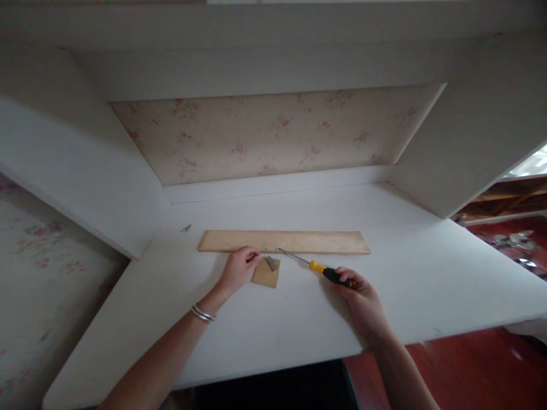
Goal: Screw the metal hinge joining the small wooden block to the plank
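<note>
In the head view my right hand [359, 293] is wrapped around the yellow and black handle of a screwdriver [321, 269]. Its metal shaft points left, and the tip is at the near edge of a long wooden board [290, 241], by some small dark holes. My left hand [240, 269] is closed in a pinch at that same edge. What its fingertips hold, if anything, is too small to make out. Just right of those fingers a small metal hinge [271, 263] lies over a square brown piece of board [265, 276]. Whether the hinge touches my fingers I cannot tell.
Everything lies on a white desk top [311, 324] with white side panels [474, 125] and a floral-papered back. A small grey object [186, 228] is left of the board. A dark seat [277, 390] is at the near edge, above a red floor [465, 364].
</note>
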The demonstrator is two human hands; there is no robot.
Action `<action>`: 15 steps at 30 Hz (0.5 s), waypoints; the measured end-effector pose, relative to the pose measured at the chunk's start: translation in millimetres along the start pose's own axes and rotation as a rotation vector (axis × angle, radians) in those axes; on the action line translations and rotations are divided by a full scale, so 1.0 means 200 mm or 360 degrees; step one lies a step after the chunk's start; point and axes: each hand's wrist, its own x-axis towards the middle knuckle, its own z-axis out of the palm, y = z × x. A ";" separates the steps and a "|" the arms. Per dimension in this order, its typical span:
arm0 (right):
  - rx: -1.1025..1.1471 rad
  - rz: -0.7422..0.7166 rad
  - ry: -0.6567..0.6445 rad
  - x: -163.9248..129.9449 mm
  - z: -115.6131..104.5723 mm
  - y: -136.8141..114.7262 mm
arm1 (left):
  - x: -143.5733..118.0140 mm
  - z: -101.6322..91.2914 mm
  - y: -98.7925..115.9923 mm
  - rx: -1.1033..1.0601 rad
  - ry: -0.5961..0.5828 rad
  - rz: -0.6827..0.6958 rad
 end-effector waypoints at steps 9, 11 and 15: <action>-0.0028 0.0117 0.0048 0.00 0.00 0.03 | -0.02 -0.47 -0.19 0.0074 0.0376 -0.0223; -0.0050 0.0142 0.0061 0.00 0.01 0.03 | -0.01 -0.60 -0.25 0.0271 0.0544 -0.0201; -0.0137 0.0145 0.0083 0.00 0.03 0.05 | 0.04 -0.83 -0.34 0.0491 0.0755 -0.0200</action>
